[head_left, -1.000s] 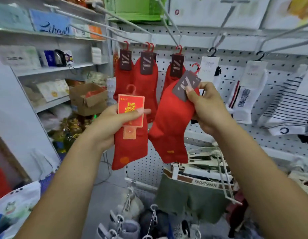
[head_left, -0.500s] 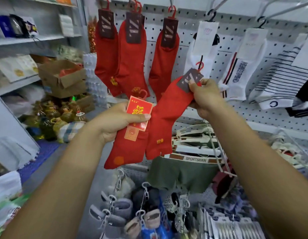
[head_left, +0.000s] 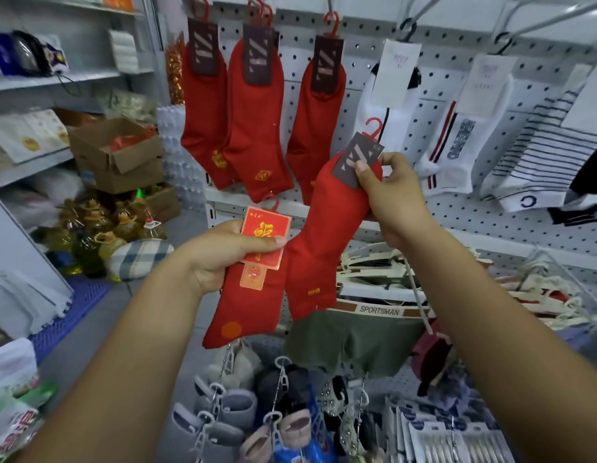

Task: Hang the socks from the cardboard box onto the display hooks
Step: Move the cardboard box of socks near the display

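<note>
1. The sock [head_left: 323, 235] in the right hand [head_left: 395, 198] is soft red knit. It sags and bends below the fingers [head_left: 362, 168], so it is probably light and limp, with no stiffness of its own.
2. Its grey tag [head_left: 357, 160] is flat card and looks like the only stiff part. The thumb presses on the tag's lower edge, and the other fingers curl behind the cuff and pinch it. The red hanger [head_left: 373, 127] stands free just above the fingers.
3. The best hold is probably on the tag, close under the hanger, so the loop can be steered onto a prong. A grip lower on the knit would let the top flop over.
4. The left hand [head_left: 220, 255] grips a second sock [head_left: 243, 305]. Its thumb lies across the red card [head_left: 265, 240] and its fingers are curled behind. The toe hangs loose below the fingers, beside the first sock; whether the two touch cannot be told.
5. Above both hands, hung socks [head_left: 253, 121] dangle from the pegboard [head_left: 434, 66], and none of them touches the fingers.
6. Display hooks [head_left: 554, 19] jut out higher up, well apart from either hand.
7. The box [head_left: 115, 152] sits on a shelf well to the left of the left fingers, with something red inside.
</note>
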